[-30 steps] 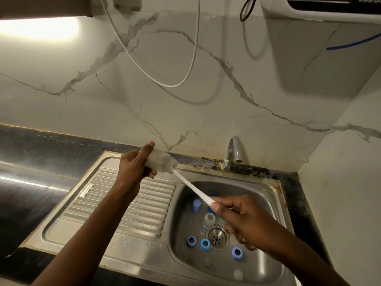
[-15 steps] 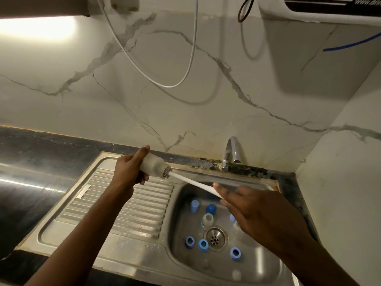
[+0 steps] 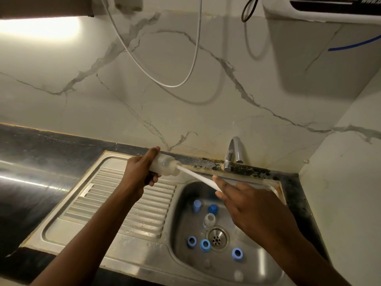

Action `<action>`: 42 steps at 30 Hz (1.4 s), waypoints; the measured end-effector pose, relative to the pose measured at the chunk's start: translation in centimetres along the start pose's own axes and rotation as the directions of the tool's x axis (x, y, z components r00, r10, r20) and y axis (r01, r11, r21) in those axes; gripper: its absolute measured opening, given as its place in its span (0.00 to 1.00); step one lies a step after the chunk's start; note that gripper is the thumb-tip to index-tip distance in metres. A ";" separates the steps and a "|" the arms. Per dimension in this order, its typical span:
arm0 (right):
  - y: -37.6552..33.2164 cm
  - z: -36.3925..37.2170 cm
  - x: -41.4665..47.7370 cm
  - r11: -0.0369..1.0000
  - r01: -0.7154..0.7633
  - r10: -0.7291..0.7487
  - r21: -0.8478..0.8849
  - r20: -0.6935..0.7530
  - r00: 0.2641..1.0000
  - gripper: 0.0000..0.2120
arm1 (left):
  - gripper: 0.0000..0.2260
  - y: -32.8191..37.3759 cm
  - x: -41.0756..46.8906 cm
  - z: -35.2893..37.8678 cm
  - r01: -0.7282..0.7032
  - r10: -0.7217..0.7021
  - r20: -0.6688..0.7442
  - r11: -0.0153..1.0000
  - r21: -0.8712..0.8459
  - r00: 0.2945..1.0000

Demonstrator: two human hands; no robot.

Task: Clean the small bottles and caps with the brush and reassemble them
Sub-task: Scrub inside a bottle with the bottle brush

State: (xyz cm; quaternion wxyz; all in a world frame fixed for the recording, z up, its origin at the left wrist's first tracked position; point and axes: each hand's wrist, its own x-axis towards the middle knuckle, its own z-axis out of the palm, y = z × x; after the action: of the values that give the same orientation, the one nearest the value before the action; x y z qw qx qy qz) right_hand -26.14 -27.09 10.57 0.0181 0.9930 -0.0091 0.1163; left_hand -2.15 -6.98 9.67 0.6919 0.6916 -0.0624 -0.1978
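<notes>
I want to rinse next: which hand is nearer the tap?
Right. The right hand, holding the brush, is over the basin just in front of the tap; the left hand grips the bottle over the draining board, farther off to the tap's left.

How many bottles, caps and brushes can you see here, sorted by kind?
Blue caps in the sink basin: 5
Clear small bottles: 2, one in the left hand, one by the drain
Brush: 1, in the right hand
Total: 8, leaving out two pale blurs at the basin's front, too faint to name
</notes>
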 end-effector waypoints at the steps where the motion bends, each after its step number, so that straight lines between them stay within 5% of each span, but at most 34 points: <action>1: -0.2 0.2 0.1 0.999 -0.043 0.043 0.020 0.003 0.999 0.29 | 0.22 -0.1 0.0 0.2 -0.001 0.001 0.004 1.000 0.003 1.000; 6: -1.8 -0.8 0.4 0.945 -0.213 0.205 0.248 0.057 0.977 0.24 | 0.22 -0.5 -0.2 0.8 -0.002 0.002 0.026 1.000 0.018 1.000; 12: -2.6 -1.2 0.1 0.945 -0.265 0.240 0.192 0.146 0.960 0.23 | 0.22 -0.7 -0.3 0.4 -0.109 0.107 0.016 0.979 0.172 0.994; 16: -3.0 -1.6 -0.2 0.837 -0.350 0.285 0.420 0.211 0.935 0.16 | 0.19 -0.5 -0.4 0.5 -0.135 0.131 0.036 0.977 0.164 0.991; 20: -2.5 -1.4 -0.9 0.635 -0.389 0.200 0.668 0.344 0.917 0.11 | 0.19 -0.6 -0.4 0.4 -0.119 0.114 0.057 0.987 0.104 0.992; 22: -2.3 -1.8 -1.4 0.420 -0.465 0.157 0.779 0.443 0.883 0.11 | 0.19 -0.6 -0.3 0.2 -0.129 0.124 0.061 0.988 0.086 0.990; 25: -2.1 -2.7 -2.0 0.060 -0.632 0.043 0.773 0.630 0.775 0.12 | 0.21 -0.3 -0.1 0.1 -0.152 0.144 0.092 0.984 0.089 0.985; 28: -1.5 -2.6 -2.4 -0.112 -0.695 -0.067 0.710 0.693 0.718 0.14 | 0.18 0.3 0.1 0.3 -0.145 0.138 0.120 0.988 0.047 0.983; 31: -0.9 -2.2 -2.8 -0.110 -0.668 -0.046 0.736 0.667 0.743 0.15 | 0.18 0.6 0.6 0.6 -0.144 0.137 0.128 0.989 0.042 0.982; 42: 1.0 -1.3 -3.6 0.246 -0.508 0.166 0.825 0.481 0.861 0.12 | 0.17 -0.9 2.5 1.3 -0.084 0.082 0.052 0.996 0.039 0.995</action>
State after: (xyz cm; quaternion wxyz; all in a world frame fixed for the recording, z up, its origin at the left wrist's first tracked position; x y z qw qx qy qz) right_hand -30.00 -28.03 11.06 -0.5826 0.7956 -0.1590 -0.0485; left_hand -0.53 -9.04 8.32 0.6832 0.6973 -0.1125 -0.1852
